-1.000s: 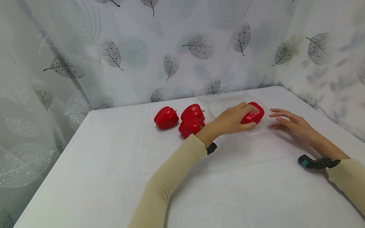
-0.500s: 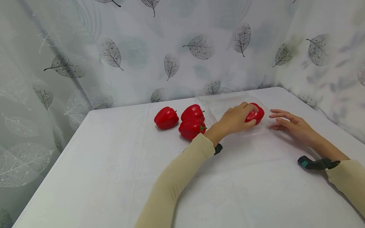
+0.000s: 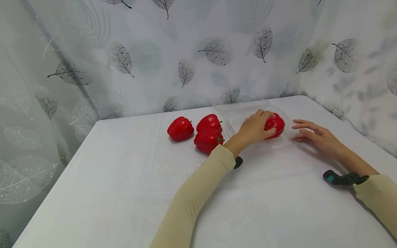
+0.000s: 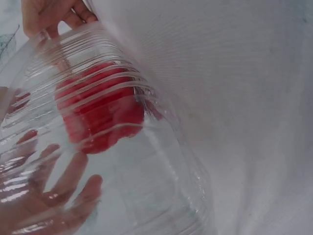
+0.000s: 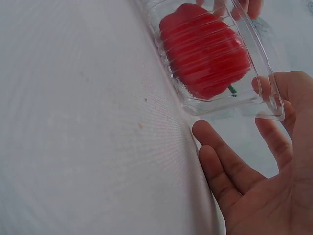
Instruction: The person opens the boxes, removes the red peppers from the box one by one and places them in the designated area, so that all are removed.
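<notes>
A red bell pepper (image 3: 277,125) lies inside a clear plastic container (image 5: 230,108) towards the back right of the table. From its left side my left hand (image 3: 255,127) holds that pepper, thumb at the front and fingers over the top. In the left wrist view the pepper (image 4: 100,110) shows through the ribbed wall. Beside the container's right end is my right hand (image 3: 322,137), fingers loosely spread and holding nothing. Its fingertips are close to the container's corner in the right wrist view; I cannot tell whether they touch it.
Left of the container, three more red bell peppers sit on the white-covered table (image 3: 124,186): one apart (image 3: 181,129), plus a back one (image 3: 209,123) and a front one (image 3: 208,140) close together. A leaf-patterned curtain (image 3: 149,58) hangs behind and along the sides.
The held pepper has turned and shifted slightly left and towards me inside the container. My left forearm has moved right over the last second. The right hand has barely moved.
</notes>
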{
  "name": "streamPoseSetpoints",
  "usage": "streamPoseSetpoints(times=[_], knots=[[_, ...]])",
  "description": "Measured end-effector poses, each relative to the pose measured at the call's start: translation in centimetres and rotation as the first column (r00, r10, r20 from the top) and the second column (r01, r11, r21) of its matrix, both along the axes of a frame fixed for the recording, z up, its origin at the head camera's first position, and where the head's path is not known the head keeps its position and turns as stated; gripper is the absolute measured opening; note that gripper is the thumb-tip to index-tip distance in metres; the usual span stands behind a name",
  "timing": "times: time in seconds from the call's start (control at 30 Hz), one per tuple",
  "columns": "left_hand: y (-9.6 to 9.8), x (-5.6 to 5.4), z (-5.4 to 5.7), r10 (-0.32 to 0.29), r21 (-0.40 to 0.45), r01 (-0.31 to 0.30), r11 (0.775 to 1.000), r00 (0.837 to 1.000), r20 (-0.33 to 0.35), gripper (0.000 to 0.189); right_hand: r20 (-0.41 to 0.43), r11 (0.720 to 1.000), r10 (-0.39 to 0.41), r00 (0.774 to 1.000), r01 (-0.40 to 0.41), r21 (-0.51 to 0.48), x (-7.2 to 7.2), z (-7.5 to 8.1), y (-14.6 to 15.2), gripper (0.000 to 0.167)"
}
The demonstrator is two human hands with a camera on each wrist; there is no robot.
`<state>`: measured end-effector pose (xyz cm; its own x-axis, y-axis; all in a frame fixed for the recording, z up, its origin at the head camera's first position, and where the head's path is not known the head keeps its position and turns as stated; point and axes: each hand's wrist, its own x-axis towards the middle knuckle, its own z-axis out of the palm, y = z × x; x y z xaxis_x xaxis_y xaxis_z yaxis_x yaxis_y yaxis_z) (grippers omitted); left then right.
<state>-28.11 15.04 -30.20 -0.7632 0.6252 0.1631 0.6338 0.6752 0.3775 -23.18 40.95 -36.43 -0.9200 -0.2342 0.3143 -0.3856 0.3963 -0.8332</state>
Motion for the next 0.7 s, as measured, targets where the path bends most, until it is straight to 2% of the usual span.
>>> streamPoseSetpoints(times=[0.33, 0.5, 0.7], knots=[[-0.2, -1.1, -1.5, 0.051, 0.068, -0.057, 0.996, 0.996, 0.078, 0.061, 0.015, 1.0, -0.018, 1.0, 0.018, -0.003, 0.0, -0.1, -0.3, 0.029], [-0.3, -1.5, -1.8, 0.03, 0.122, -0.047, 0.991, 0.99, 0.136, 0.064, 0.013, 1.0, -0.018, 1.0, 0.018, -0.002, 0.0, -0.1, -0.3, 0.029], [-0.5, -1.7, -1.8, 0.024, 0.171, -0.07, 0.983, 0.966, 0.256, 0.065, -0.003, 1.0, 0.019, 1.0, -0.019, -0.01, 0.0, 0.1, -0.1, 0.029]])
